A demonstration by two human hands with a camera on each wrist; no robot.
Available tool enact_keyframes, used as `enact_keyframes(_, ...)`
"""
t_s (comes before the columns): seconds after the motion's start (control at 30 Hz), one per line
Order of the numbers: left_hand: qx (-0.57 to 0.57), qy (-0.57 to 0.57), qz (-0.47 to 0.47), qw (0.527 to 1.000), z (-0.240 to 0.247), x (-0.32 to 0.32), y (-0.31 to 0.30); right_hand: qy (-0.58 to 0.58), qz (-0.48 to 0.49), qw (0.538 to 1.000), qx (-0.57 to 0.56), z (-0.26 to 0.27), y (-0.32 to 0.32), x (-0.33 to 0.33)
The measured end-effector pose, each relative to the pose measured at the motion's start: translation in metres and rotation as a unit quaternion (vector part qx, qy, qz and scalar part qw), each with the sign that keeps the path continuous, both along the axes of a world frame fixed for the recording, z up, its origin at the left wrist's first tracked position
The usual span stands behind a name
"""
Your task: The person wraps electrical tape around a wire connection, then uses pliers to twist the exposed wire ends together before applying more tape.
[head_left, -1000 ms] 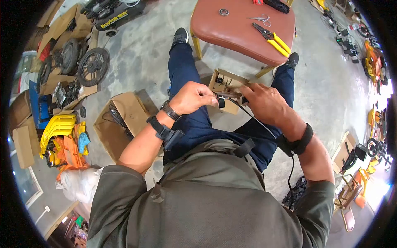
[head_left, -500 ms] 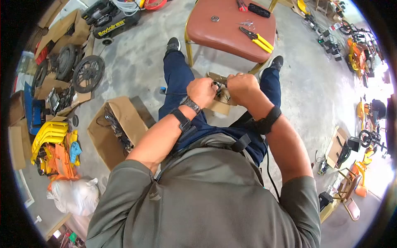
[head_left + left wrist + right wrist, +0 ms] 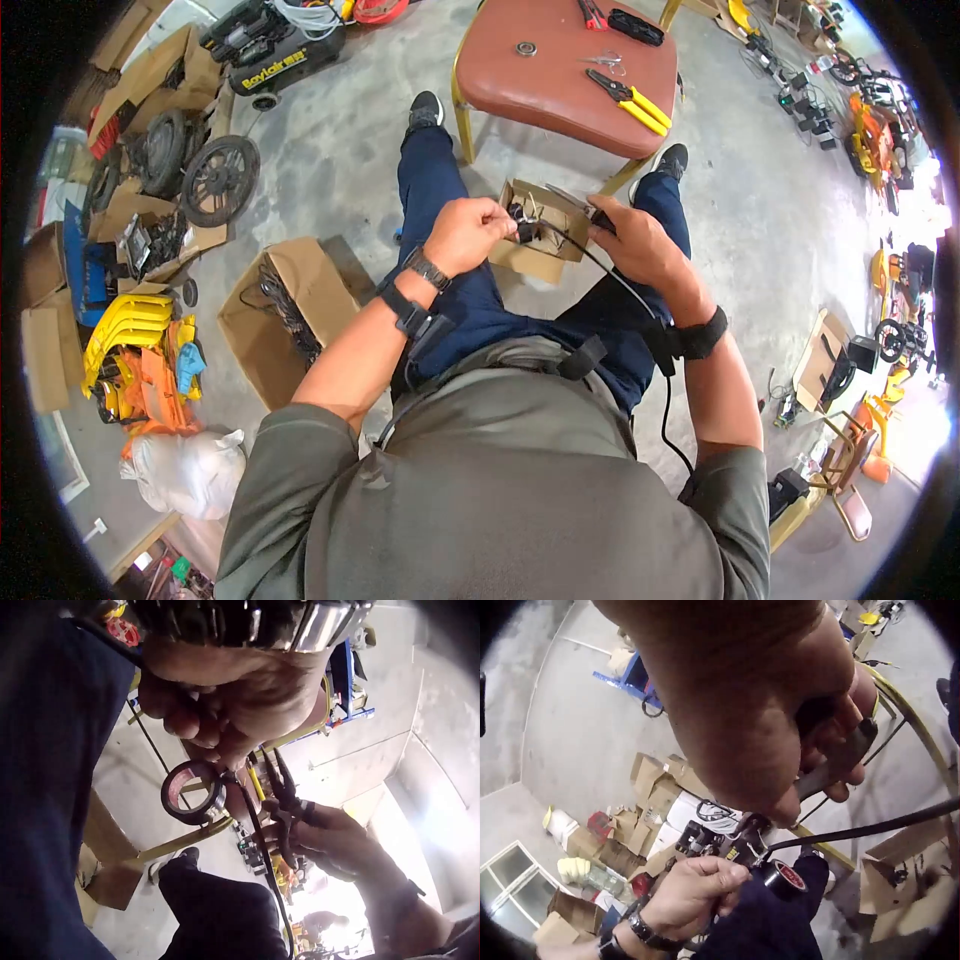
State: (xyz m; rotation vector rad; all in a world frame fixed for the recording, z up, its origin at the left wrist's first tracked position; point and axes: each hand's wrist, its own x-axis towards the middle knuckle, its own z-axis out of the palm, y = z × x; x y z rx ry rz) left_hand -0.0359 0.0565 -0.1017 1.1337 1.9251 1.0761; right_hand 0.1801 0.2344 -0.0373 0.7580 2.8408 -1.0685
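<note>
The left hand pinches the end of a black cable between thumb and fingers. Beside those fingertips is a roll of black tape, its pink inner ring facing the left wrist camera. The right hand grips dark-handled pliers, whose jaws are parted and stand a little away from the cable. In the right wrist view, the curled right fingers cover part of the pliers' handles. Fine detail at the cable's end is too small to tell.
Below the hands lies a small open carton with parts inside. A brown padded chair ahead bears yellow-handled pliers, scissors, a metal ring and other tools. A larger carton with cables stands at the left.
Half a second ago the hands were close together over the small carton; now they are apart, the right one drawn rightward with the pliers. The left hand has moved slightly left.
</note>
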Motion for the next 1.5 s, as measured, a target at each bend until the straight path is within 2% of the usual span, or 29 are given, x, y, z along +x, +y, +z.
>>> enact_keyframes(0.1, -0.073, -0.013, -0.03, 0.997, 0.009, -0.009, 0.002, 0.069, -0.023, 0.996, 0.044, -0.015, 0.028, -0.002)
enact_keyframes(0.17, -0.082, -0.06, -0.027, 0.994, 0.015, -0.011, 0.006, 0.106, -0.038, 0.992, 0.053, -0.013, 0.048, -0.015)
enact_keyframes(0.27, -0.086, -0.126, -0.031, 0.988, 0.013, -0.014, 0.011, 0.032, -0.07, 0.993, 0.087, -0.004, 0.079, -0.049)
enact_keyframes(0.3, -0.085, -0.139, -0.033, 0.986, 0.011, -0.016, 0.013, 0.158, -0.013, 0.972, 0.174, -0.015, 0.096, -0.061)
enact_keyframes(0.43, -0.103, -0.204, -0.023, 0.973, 0.012, -0.02, 0.02, 0.159, -0.027, 0.95, 0.266, -0.04, 0.132, -0.118)
enact_keyframes(0.57, -0.137, -0.202, -0.027, 0.969, 0.023, -0.03, 0.024, 0.11, -0.006, 0.941, 0.321, -0.045, 0.137, -0.141)
enact_keyframes(0.67, -0.139, -0.208, -0.033, 0.968, 0.023, -0.035, 0.023, 0.184, 0.019, 0.929, 0.322, -0.027, 0.119, -0.134)
enact_keyframes(0.7, -0.142, -0.21, -0.033, 0.967, 0.026, -0.036, 0.023, 0.201, 0.051, 0.955, 0.213, -0.033, 0.113, -0.123)
enact_keyframes(0.73, -0.145, -0.211, -0.035, 0.966, 0.026, -0.037, 0.024, 0.195, 0.048, 0.975, 0.093, -0.024, 0.094, -0.111)
enact_keyframes(0.77, -0.144, -0.221, -0.029, 0.964, 0.024, -0.036, 0.023, 0.182, 0.026, 0.983, 0.026, -0.032, 0.076, -0.097)
enact_keyframes(0.8, -0.147, -0.215, -0.033, 0.965, 0.023, -0.035, 0.022, 0.101, -0.005, 0.983, -0.156, -0.028, 0.056, -0.083)
enact_keyframes(0.87, -0.152, -0.202, -0.038, 0.967, 0.024, -0.036, 0.022, 0.027, -0.063, 0.939, -0.338, -0.029, 0.019, -0.059)
enact_keyframes(0.93, -0.143, -0.198, -0.039, 0.969, 0.027, -0.03, 0.019, 0.013, -0.06, 0.934, -0.351, -0.028, -0.006, -0.045)
enact_keyframes(1.03, -0.136, -0.179, -0.049, 0.973, 0.039, -0.025, 0.019, 0.096, -0.078, 0.931, -0.344, -0.027, -0.024, -0.037)
enact_keyframes(1.13, -0.128, -0.2, -0.051, 0.97, 0.043, -0.018, 0.015, 0.059, -0.044, 0.952, -0.297, -0.02, -0.02, -0.033)
enact_keyframes(1.23, -0.111, -0.176, -0.065, 0.976, 0.06, -0.012, 0.012, 0.056, -0.029, 0.945, -0.32, -0.017, -0.017, -0.026)
enact_keyframes(1.33, -0.037, -0.163, -0.083, 0.982, 0.062, -0.004, 0.003, 0.074, -0.036, 0.896, -0.436, -0.013, -0.015, -0.017)
enact_keyframes(1.43, -0.013, -0.167, -0.086, 0.982, 0.062, -0.001, -0.008, 0.013, -0.05, 0.818, -0.572, -0.002, -0.009, -0.012)
enact_keyframes(1.5, 0.012, -0.141, -0.085, 0.986, 0.065, 0.001, -0.009, 0.023, -0.053, 0.801, -0.596, -0.005, -0.011, -0.012)
